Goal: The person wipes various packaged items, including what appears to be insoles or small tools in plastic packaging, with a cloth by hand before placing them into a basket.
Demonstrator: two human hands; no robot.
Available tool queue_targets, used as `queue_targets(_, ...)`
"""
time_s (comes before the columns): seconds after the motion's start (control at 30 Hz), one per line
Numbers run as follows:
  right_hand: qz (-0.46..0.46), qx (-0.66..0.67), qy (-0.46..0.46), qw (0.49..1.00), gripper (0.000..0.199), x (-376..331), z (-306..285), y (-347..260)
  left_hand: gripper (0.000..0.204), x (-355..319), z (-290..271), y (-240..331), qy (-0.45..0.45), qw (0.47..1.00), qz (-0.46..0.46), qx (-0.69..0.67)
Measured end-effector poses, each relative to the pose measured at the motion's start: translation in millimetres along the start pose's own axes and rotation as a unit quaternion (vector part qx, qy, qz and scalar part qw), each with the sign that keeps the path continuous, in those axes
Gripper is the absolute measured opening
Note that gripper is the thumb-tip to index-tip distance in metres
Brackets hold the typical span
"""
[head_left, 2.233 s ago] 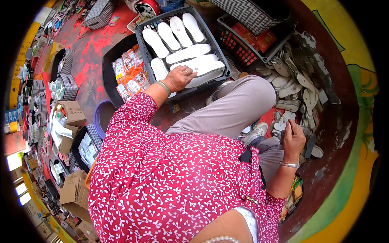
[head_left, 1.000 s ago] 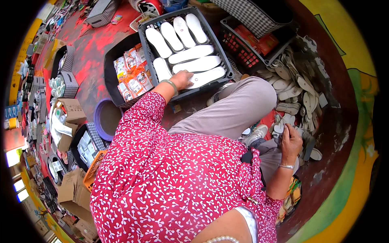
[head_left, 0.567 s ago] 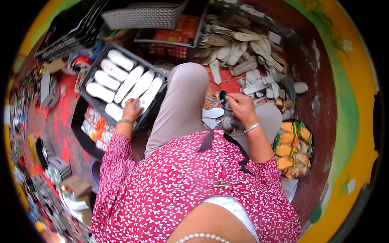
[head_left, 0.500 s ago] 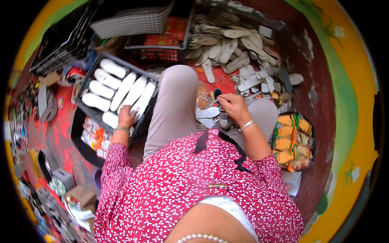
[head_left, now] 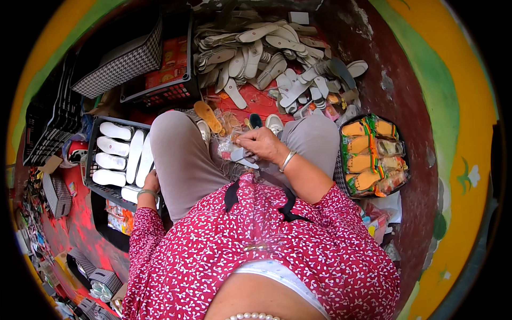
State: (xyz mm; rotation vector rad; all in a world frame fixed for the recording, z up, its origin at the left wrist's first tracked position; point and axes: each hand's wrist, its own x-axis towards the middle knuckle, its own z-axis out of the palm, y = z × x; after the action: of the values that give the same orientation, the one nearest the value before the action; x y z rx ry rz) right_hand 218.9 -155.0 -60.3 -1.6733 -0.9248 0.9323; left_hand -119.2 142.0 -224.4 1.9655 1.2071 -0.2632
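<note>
- The right hand (head_left: 260, 143) is lying in the lap between the knees, its fingers pinched narrow on a clear plastic wrapper (head_left: 230, 149) – a pale insole (head_left: 242, 158) is sticking out just below the fingertips.
- The left hand (head_left: 151, 182) is reaching down beside the left thigh and touching the near edge of a black crate (head_left: 92, 154); whether its fingers are closing on anything I cannot tell, as the thigh is hiding them.
- White insoles (head_left: 111, 145) are lying in rows in that crate, just beyond the left hand.
- A tan insole (head_left: 207, 117) is resting just above the right hand's grip, at the knee.
- A heap of grey insoles (head_left: 266, 58) is spreading on the floor well beyond the grip.
- To the right of the right wrist, a dark tray (head_left: 342, 160) is holding packed orange insoles (head_left: 365, 160).
</note>
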Motion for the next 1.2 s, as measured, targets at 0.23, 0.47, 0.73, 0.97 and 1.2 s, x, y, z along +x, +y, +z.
queue_targets(0.23, 0.053, 0.119, 0.068, 0.989, 0.024, -1.0, -11.7, -1.2, 0.040, 14.2, 7.9, -36.6, -0.034, 0.963, -0.098, -0.247)
queue_targets(0.47, 0.007, 0.497, 0.245, 0.833, 0.026, -28.2, -87.9, -41.0, 0.041, 36.5, 1.3, -96.4, -0.030, 0.974, -0.050, -0.219)
queue_targets(0.73, -0.155, 0.412, 0.477, 0.761, 0.027, -130.7, -217.0, -29.6, 0.033, -8.8, -45.9, 22.5, 0.279, 0.946, 0.112, -0.120)
queue_targets(0.97, -0.081, 0.382, 0.533, 0.750, 0.025, -183.1, -232.0, 2.8, 0.029, -62.2, -93.2, 189.6, 0.363, 0.831, 0.307, -0.289)
queue_targets(1.2, -0.039, 0.308, 0.617, 0.723, 0.024, -203.1, -223.9, -12.9, 0.023, -90.1, -66.4, 300.3, 0.167, 0.821, 0.450, -0.310)
